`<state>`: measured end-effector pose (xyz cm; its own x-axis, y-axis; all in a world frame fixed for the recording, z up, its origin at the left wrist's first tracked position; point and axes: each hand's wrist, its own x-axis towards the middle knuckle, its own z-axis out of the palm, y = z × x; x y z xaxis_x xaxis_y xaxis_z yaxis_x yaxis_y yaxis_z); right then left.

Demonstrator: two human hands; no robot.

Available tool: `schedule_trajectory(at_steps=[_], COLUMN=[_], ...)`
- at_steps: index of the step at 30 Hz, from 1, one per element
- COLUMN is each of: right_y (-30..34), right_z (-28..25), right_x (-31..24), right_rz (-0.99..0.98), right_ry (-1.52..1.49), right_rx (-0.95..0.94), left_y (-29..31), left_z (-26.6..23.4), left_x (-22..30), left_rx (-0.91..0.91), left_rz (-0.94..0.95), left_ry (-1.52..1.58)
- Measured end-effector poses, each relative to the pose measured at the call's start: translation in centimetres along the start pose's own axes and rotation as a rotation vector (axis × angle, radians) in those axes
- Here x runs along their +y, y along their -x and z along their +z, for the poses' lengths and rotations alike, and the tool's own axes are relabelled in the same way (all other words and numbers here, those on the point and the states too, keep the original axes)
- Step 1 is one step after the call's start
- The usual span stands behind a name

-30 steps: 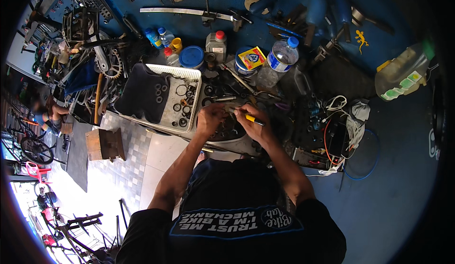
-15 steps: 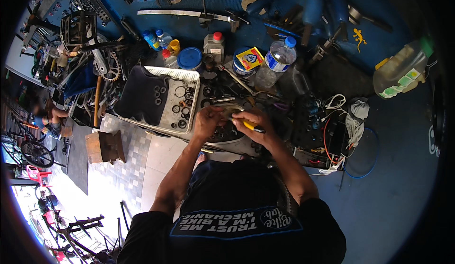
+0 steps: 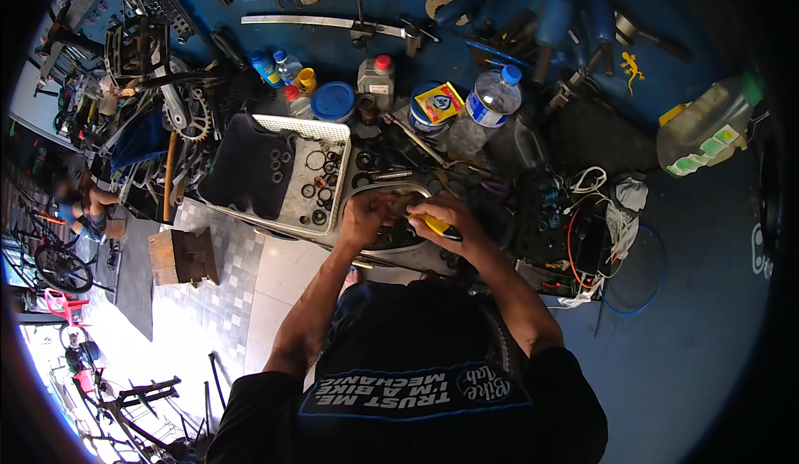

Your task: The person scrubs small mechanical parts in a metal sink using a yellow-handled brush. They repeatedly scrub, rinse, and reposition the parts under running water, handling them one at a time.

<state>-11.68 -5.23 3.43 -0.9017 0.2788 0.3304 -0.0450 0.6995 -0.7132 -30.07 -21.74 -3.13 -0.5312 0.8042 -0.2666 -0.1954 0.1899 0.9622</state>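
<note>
Both hands meet over a round metal tray (image 3: 398, 251) on the workbench, with small dark parts inside. My right hand (image 3: 448, 213) is closed on a yellow-and-black handle (image 3: 436, 226), which slants out below the fingers; the working end of this tool cannot be made out. Close beside it, my left hand (image 3: 366, 218) has its fingers pinched together over the tray. Whatever those fingers grip is too small and dark to name. To the left, a white plastic basket (image 3: 342, 143) holds several rings and bearings (image 3: 320, 217) and a black mat (image 3: 245, 168).
Behind the tray stand a blue-lidded tub (image 3: 333, 102), a grey bottle with a red cap (image 3: 376, 83) and a large clear bottle (image 3: 493, 102). Cables (image 3: 589, 183) clutter the bench's right end. Below left, a wooden box (image 3: 179, 258) stands on the floor. Another person (image 3: 93, 200) sits far left.
The yellow-and-black handle has dipped slightly lower with my right hand. My left hand stays nearly in place over the tray.
</note>
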Motion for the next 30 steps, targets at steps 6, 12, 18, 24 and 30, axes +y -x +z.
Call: schedule_trajectory(at_steps=[6, 12, 18, 24, 30], right_y=[0.6, 0.8, -0.7, -1.4, -1.0], right_z=[0.2, 1.2, 2.1, 1.7, 2.2], right_x=[2.3, 2.7, -0.6, -2.5, -1.7], right_rz=[-0.047, 0.169, 0.286, 0.246, 0.3], right_ry=[0.181, 0.031, -0.141, -0.073, -0.141], right_rx=[0.016, 0.012, 0.067, 0.129, 0.173], left_y=[0.1, 0.1, 0.7, 0.9, 0.6], left_z=[0.2, 0.3, 1.5, 1.9, 1.4], left_x=[-0.6, -1.2, 0.8, 2.0, 0.9], left_rx=[-0.003, 0.005, 0.119, 0.179, 0.157], left_rz=[-0.09, -0.034, 0.047, 0.105, 0.073], left_ry=[0.259, 0.289, -0.052, -0.199, -0.227])
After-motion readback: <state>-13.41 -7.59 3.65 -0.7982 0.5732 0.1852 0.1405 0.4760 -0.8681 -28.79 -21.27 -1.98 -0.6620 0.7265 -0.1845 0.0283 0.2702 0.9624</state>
